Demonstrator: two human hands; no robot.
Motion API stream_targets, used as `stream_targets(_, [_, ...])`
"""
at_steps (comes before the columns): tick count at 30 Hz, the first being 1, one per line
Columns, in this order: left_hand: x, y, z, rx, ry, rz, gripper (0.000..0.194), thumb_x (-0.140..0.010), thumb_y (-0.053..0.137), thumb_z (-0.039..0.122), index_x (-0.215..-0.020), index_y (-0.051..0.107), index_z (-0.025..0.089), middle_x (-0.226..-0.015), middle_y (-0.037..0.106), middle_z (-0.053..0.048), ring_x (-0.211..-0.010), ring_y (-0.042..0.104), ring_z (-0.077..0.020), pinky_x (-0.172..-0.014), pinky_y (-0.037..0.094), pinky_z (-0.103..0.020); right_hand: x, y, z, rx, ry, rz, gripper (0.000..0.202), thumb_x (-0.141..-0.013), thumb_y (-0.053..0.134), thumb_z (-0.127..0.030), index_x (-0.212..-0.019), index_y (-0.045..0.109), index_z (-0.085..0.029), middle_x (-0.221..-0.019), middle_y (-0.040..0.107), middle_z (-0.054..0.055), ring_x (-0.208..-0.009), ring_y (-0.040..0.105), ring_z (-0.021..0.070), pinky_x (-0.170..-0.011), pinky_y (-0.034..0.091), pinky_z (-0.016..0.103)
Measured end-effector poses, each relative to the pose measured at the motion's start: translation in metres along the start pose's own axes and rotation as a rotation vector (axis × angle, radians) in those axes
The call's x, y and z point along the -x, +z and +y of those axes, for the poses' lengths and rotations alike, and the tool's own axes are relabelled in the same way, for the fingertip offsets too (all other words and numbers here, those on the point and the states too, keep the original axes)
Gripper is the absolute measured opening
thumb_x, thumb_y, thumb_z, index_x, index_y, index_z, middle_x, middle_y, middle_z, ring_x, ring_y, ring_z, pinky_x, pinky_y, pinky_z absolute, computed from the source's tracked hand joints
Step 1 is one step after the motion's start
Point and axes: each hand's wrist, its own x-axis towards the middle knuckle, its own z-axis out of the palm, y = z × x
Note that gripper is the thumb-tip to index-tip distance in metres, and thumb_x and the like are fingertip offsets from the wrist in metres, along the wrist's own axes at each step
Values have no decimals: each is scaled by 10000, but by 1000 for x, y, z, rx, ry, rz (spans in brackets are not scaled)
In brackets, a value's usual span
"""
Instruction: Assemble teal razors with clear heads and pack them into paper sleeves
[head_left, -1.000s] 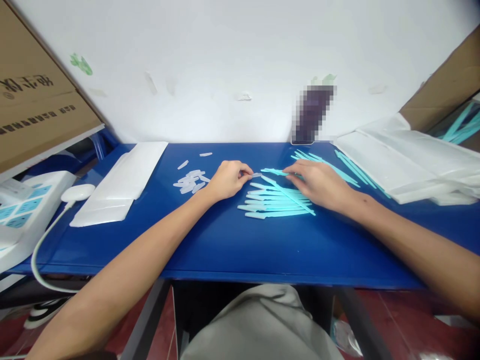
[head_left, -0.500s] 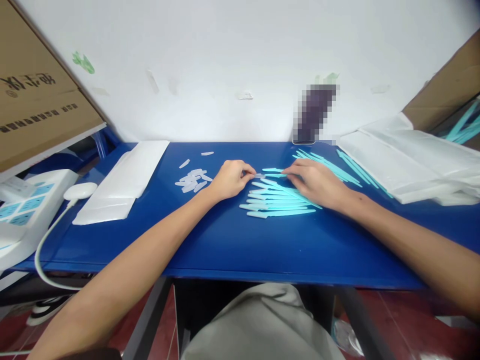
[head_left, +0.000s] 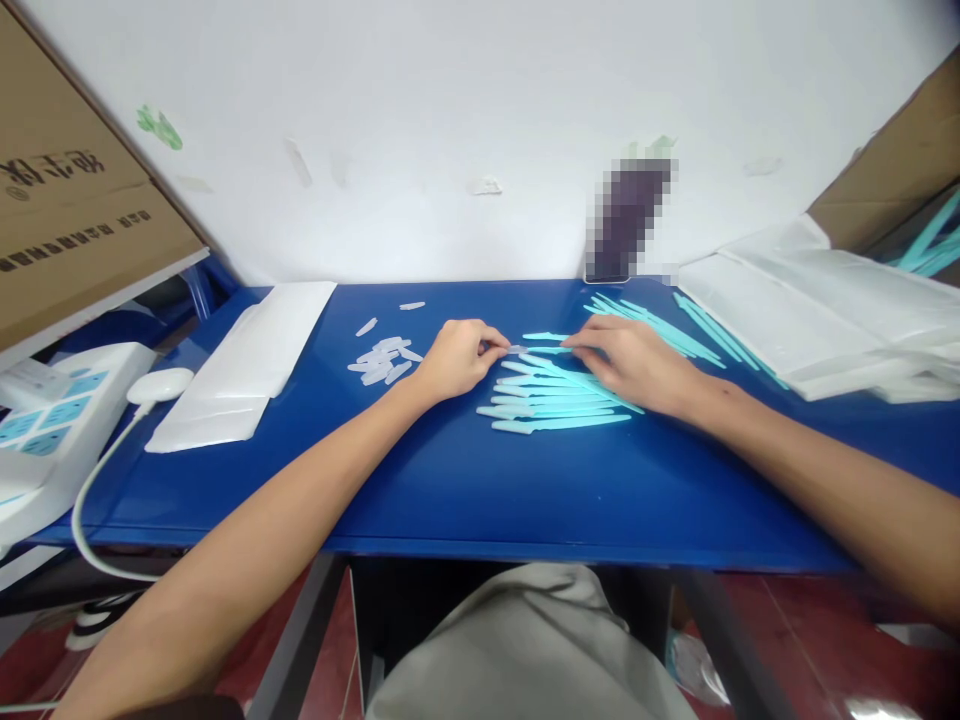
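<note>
Between thumb and fingertips, my left hand [head_left: 466, 358] pinches a small clear cap [head_left: 516, 350]. My right hand [head_left: 626, 358] grips a thin turquoise stick [head_left: 549, 350], whose left end meets the cap. How far the cap covers the stick is too small to tell. Just in front of both hands lies a fanned pile of turquoise sticks [head_left: 559, 410] with pale left ends. One more turquoise stick [head_left: 546, 337] lies just behind the held one. Several loose clear caps [head_left: 386, 358] are scattered left of my left hand.
More turquoise sticks [head_left: 660, 330] lie behind my right hand. White plastic bags [head_left: 832, 320] cover the right of the blue table [head_left: 480, 500]. A white sheet [head_left: 240, 365], a power strip [head_left: 64, 420] and a carton [head_left: 82, 190] are at left. A blurred-out device [head_left: 626, 220] leans on the wall.
The held turquoise stick and clear cap now meet end to end, with the stick a little further left. Both hands have barely moved; the view has shifted slightly.
</note>
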Motion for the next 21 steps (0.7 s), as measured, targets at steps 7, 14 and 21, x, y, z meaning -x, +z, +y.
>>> stream_targets(7, [-4,5,8,0,80,-41,218,-945,635,159,-947,842,227,-1002,825,-28,-917,741,-219,-896,557,-346,-8,7,-12,5,-71,-12,389,-1032,428,-221,-1141,793,-139,-976,717,153,-907,677,292,-791,543,417])
stream_targets(14, [-3,-10,-7,-197,24,23,352,-1043,493,240,-1270,759,199,-1287,762,-81,-1233,663,-278,-1109,489,-437,-1,-7,-9,-10,-97,-27,437,-1063,401,-273,-1321,720,-121,-1188,739,177,-1047,713,311,-920,574,457])
stream_targets(21, [2,-37,-36,-549,-341,-96,519,-1069,337,287,-1512,559,135,-1619,458,-236,-1519,403,-429,-1167,334,-685,6,-2,20,112,-6,-40,467,-1018,417,-193,-1382,693,-97,-1392,706,184,-1250,689,347,-1027,575,506])
